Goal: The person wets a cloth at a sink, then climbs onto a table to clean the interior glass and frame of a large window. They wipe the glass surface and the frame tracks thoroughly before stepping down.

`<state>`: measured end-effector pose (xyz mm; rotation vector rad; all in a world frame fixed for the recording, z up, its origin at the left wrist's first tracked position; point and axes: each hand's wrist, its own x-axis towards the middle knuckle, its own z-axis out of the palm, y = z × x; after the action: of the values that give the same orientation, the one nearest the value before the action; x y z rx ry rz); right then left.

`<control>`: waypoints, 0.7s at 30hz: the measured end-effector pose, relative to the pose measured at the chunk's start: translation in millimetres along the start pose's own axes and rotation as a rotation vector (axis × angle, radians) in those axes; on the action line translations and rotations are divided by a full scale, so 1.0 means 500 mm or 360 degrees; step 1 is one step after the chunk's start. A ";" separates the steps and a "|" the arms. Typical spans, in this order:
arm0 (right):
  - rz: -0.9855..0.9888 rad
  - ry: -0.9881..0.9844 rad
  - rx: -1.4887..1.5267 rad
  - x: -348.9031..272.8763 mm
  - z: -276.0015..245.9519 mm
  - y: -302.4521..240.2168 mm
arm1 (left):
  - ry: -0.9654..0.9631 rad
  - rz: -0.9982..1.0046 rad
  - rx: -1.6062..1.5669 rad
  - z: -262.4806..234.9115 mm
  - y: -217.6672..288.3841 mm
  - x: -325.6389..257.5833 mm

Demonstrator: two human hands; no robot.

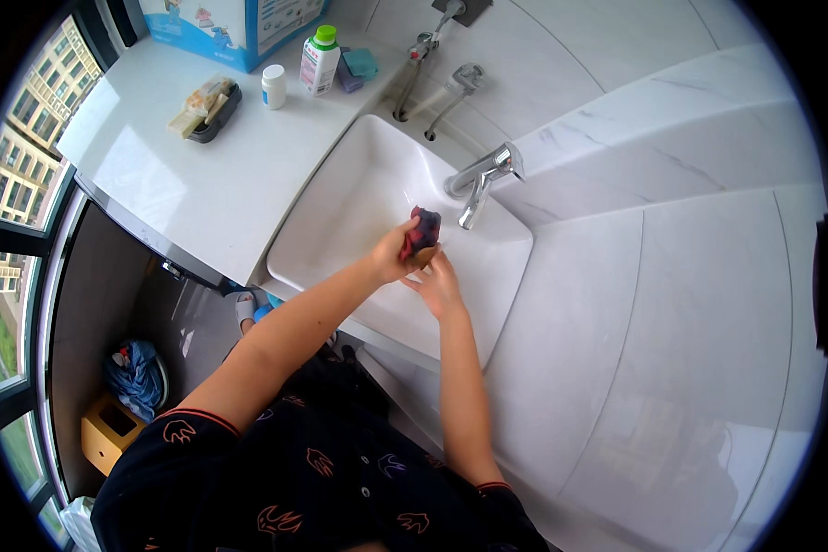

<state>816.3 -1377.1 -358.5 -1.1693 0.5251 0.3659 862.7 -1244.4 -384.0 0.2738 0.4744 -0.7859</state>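
Observation:
A small crumpled cloth (pixel 421 235), dark red and black with a brownish lower part, is held over the white sink basin (pixel 327 216). My left hand (pixel 394 253) is closed round it from the left side. Just below and to the right, my right hand (pixel 439 283) has its fingertips at the cloth's lower end, partly hidden by it. Whether the cloth is a sock or another small piece cannot be made out. The chrome faucet (pixel 486 179) stands at the basin's far right, its spout close beyond my hands.
On the white counter (pixel 202 175) at the left are a black soap tray (pixel 216 115) with soap bars, a white jar (pixel 274 86), a green-capped bottle (pixel 319 61) and sponges (pixel 359 64). A blue box (pixel 239 32) stands behind. Laundry (pixel 136 377) lies in a floor basin.

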 end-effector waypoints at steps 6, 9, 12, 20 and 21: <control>-0.0783 0.0135 0.0258 0.049 -0.055 0.010 | 0.0405 0.0321 0.0605 -0.026 -0.004 -0.010; -0.0677 0.0110 0.0191 -0.003 0.004 -0.026 | 0.0458 0.0066 0.0124 -0.012 -0.011 -0.030; -0.0774 0.0216 -0.0270 -0.040 0.057 0.017 | 0.0211 0.0039 -0.0119 -0.003 -0.034 -0.014; -0.1005 0.1118 -0.1556 0.079 0.019 0.018 | 0.0113 0.0209 -0.0038 -0.011 -0.124 0.010; -0.0779 0.0912 -0.1234 0.082 0.016 0.010 | 0.0128 0.0212 -0.0053 -0.018 -0.125 0.013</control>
<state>849.0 -1367.8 -383.2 -2.1249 0.5800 -0.2371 818.4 -1287.3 -398.8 0.3039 0.5386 -0.6383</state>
